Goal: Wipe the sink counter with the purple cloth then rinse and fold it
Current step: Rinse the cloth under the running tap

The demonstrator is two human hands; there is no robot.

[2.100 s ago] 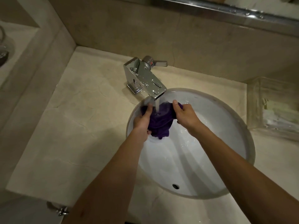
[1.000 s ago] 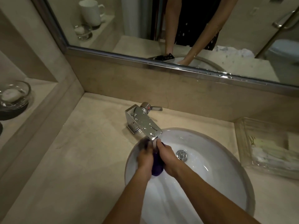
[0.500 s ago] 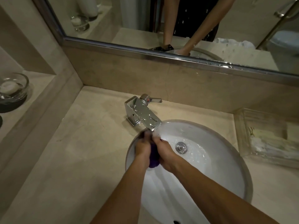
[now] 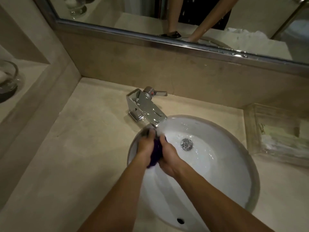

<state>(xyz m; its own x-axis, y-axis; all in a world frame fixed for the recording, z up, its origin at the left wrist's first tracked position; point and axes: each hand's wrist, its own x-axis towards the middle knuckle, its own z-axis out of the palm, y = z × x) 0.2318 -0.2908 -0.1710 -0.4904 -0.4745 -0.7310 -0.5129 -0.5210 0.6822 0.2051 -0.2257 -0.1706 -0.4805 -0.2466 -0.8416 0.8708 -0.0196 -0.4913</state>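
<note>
The purple cloth (image 4: 156,153) is bunched into a narrow wad, squeezed between my left hand (image 4: 145,146) and my right hand (image 4: 168,156). Only a dark strip of it shows between the palms. Both hands are inside the white sink basin (image 4: 225,164), at its left rim, just under the spout of the chrome tap (image 4: 146,108). Water runs from the spout onto the top of the cloth and my fingers, which are blurred. The beige stone counter (image 4: 83,148) surrounds the basin.
A chrome drain plug (image 4: 187,144) sits in the basin and an overflow hole (image 4: 180,220) is near its front. A clear tray (image 4: 275,133) with packets stands at the right. A glass bowl (image 4: 6,79) rests on the left ledge. A mirror (image 4: 167,19) runs along the back wall.
The cloth hung spread between my hands under the stream two seconds ago. It is now wadded tight between both palms. The view tilted up, then dropped slightly.
</note>
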